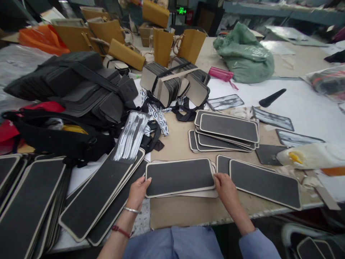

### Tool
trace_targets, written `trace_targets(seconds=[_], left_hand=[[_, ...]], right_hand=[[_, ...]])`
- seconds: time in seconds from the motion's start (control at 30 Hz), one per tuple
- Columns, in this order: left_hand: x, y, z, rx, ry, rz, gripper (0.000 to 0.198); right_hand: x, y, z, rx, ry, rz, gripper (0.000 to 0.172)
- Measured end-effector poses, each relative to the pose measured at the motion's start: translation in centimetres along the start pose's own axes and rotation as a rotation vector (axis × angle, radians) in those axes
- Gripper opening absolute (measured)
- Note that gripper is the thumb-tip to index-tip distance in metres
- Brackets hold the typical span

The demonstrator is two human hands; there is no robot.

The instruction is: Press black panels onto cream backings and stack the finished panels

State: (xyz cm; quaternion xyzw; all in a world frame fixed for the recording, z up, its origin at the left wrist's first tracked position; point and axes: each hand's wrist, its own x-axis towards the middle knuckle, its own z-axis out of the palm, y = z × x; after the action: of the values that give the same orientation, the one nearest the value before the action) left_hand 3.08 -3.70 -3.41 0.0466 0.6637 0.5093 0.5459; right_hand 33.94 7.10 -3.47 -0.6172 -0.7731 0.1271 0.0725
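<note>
A black rectangular panel with a cream border lies flat in front of me on a small stack of similar pieces. My left hand grips its left end, fingers curled on the edge. My right hand holds its right end, fingers bent over the corner. Another black panel lies just right of my right hand. Long black panels fan out left of my left hand.
A stack of black panels sits further back. A heap of black pieces and straps fills the left. Bundled pieces, tan paper bags, a green bag and a glue-smeared panel lie beyond. The table edge runs near me.
</note>
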Motion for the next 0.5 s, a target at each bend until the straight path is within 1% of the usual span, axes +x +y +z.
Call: trace_targets(seconds=[0.07, 0.13, 0.2, 0.27, 0.33, 0.37, 0.43, 0.5], left_hand=[[-0.1, 0.1, 0.0, -0.043, -0.010, -0.028, 0.043], [-0.2, 0.2, 0.0, -0.064, -0.019, -0.040, 0.044], [-0.3, 0.2, 0.0, -0.072, -0.024, -0.046, 0.044], [-0.3, 0.2, 0.1, -0.086, -0.019, -0.063, 0.044], [-0.4, 0.2, 0.2, -0.102, -0.001, -0.083, 0.045], [-0.4, 0.2, 0.2, -0.107, 0.014, -0.091, 0.044], [-0.4, 0.2, 0.2, -0.111, 0.031, -0.096, 0.043], [-0.5, 0.1, 0.2, -0.109, 0.033, -0.090, 0.042]], right_hand=[[-0.2, 0.2, -0.3, 0.040, 0.027, -0.015, 0.025], [0.0, -0.3, -0.6, 0.053, 0.085, -0.030, 0.029], [0.4, -1.5, -0.8, 0.007, 0.153, -0.068, 0.031], [0.9, -3.1, -0.6, -0.042, 0.223, -0.149, 0.031], [1.1, -4.7, -0.2, -0.052, 0.258, -0.240, 0.031], [1.1, -5.2, 0.1, -0.043, 0.269, -0.260, 0.031], [0.9, -5.5, 0.6, -0.012, 0.271, -0.227, 0.032], [0.4, -4.9, 0.9, 0.014, 0.258, -0.127, 0.034]])
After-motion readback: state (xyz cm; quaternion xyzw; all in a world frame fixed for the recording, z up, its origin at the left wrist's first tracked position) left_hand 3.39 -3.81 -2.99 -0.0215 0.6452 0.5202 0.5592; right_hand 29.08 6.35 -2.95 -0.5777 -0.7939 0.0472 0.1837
